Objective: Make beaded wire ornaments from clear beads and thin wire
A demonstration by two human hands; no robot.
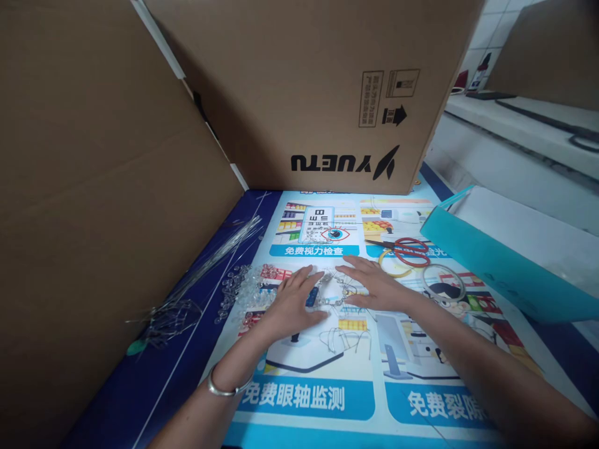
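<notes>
L hand [294, 304], R hand [374, 285] spread flat on clear faceted beads [250, 288], thin wire bundle [206, 274] nearby

The brand "YUETU" is printed upside down, in black, on the front of the cardboard box [318, 93]. Beside it, to the right on the same face, boxed handling marks with an arrow are stamped, too small to be read. On the poster [327, 374] spread below the box, "免费视力检查" is written on a blue band near the box, under a pictured eye chart of E signs. Farther from the box, "免费眼轴监测" is printed, and "免费裂隙" is cut off by an arm.
</notes>
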